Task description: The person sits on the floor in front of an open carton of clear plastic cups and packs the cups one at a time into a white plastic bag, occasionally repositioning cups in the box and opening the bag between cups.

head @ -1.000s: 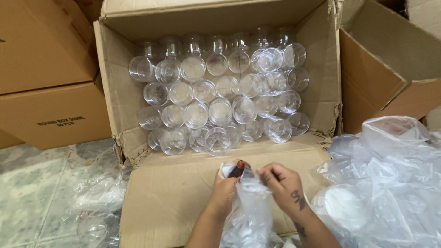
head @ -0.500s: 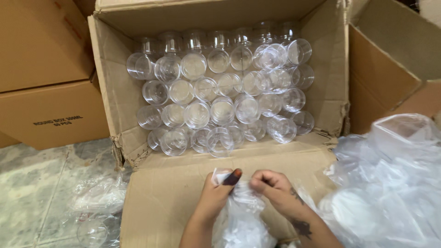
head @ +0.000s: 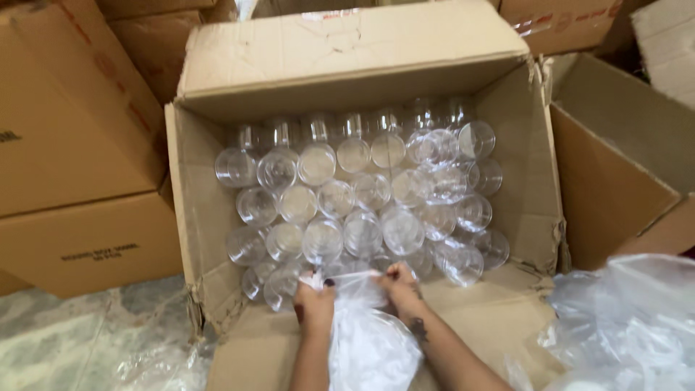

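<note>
Both hands are pinched shut on the top of a clear plastic bag (head: 369, 340), which hangs between the forearms over the front flap of the big open cardboard box (head: 362, 58). Left hand (head: 315, 300) grips the bag's mouth on one side, right hand (head: 400, 286) grips the other, fingers curled tight with the film stretched between them. The bag's neck sits right at the fingertips, its bulging body below the wrists. Just past the hands, the box is packed with clear plastic cups (head: 355, 210) lying on their sides in rows. A heap of loose plastic wrap (head: 630, 326) sits to the right, closed cartons (head: 72, 145) on the left.
</note>
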A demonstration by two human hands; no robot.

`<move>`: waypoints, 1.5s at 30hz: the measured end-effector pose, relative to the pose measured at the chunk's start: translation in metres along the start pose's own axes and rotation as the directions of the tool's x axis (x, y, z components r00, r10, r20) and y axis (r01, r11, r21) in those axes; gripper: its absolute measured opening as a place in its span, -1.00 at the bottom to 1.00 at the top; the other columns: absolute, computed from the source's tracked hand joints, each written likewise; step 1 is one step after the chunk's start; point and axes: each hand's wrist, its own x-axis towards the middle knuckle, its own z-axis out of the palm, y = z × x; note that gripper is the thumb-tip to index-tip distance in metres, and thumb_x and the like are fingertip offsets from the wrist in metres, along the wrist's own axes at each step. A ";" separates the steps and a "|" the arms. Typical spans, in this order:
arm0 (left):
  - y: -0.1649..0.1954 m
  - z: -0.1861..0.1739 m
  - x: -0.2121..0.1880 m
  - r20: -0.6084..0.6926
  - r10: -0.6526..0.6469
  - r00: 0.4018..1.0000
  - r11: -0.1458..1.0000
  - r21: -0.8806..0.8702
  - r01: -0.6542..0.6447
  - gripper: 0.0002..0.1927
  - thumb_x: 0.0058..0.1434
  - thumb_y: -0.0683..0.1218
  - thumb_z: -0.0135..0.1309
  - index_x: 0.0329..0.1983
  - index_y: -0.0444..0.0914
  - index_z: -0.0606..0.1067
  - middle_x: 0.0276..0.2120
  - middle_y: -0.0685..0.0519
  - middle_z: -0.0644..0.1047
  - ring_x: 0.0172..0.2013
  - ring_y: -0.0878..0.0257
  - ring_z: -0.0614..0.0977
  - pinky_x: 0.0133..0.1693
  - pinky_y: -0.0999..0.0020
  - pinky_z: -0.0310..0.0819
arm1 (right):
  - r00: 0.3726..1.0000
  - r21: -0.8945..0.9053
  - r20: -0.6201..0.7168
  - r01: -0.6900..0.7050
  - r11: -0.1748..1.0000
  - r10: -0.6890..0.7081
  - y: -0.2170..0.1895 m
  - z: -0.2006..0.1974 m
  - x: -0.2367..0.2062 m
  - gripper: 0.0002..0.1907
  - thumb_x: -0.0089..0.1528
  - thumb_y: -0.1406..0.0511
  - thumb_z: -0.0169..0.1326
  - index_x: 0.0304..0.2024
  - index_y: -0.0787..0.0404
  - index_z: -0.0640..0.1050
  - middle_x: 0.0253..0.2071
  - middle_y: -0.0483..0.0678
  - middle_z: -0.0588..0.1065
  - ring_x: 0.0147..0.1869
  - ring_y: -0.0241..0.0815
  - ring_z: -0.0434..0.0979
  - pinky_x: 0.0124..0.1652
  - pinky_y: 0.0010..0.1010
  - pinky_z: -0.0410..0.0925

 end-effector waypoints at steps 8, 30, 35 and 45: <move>0.024 -0.010 -0.002 0.203 -0.046 0.978 0.987 0.158 0.013 -0.56 0.34 0.20 0.08 -0.25 -0.28 0.63 -0.38 -0.21 0.63 -0.34 -0.07 0.64 -0.20 0.07 0.49 | 0.965 -0.245 0.161 0.243 0.938 -0.208 -0.004 0.014 0.003 -0.71 0.32 0.08 0.10 -0.03 0.08 0.50 -0.19 -0.12 0.50 -0.13 -0.29 0.43 -0.10 -0.37 0.36; -0.010 -0.002 -0.118 0.627 0.276 0.728 0.519 -0.735 0.436 -0.24 -0.06 -0.36 0.02 0.31 -0.24 0.31 0.12 -0.09 0.54 0.08 0.06 0.61 -0.06 0.18 0.54 | 0.612 0.068 -0.586 0.690 0.720 -0.531 -0.024 -0.239 -0.123 -0.83 0.34 0.34 -0.11 -0.24 0.00 0.51 -0.36 -0.31 0.41 -0.37 -0.47 0.33 -0.40 -0.57 0.22; 0.001 -0.021 -0.124 0.639 0.403 0.655 0.194 -0.759 0.622 -0.08 -0.16 -0.28 -0.08 0.43 -0.23 0.20 0.16 -0.20 0.49 0.10 -0.05 0.61 0.01 0.00 0.59 | 0.108 -0.411 -0.658 0.778 0.476 -0.745 -0.047 -0.313 -0.200 -0.92 0.31 0.39 0.02 -0.17 0.12 0.50 -0.23 -0.20 0.40 -0.19 -0.35 0.34 -0.20 -0.50 0.24; 0.031 -0.010 -0.161 0.570 0.472 0.673 0.474 -0.807 0.351 -0.25 0.16 -0.33 0.16 0.41 -0.27 0.17 0.14 -0.16 0.45 0.11 -0.02 0.61 0.09 0.17 0.54 | 0.150 -0.640 -0.072 0.752 0.161 -0.986 -0.027 -0.161 -0.204 -0.71 0.26 0.46 0.23 0.02 0.26 0.50 -0.01 -0.03 0.44 0.08 -0.15 0.41 0.17 -0.40 0.31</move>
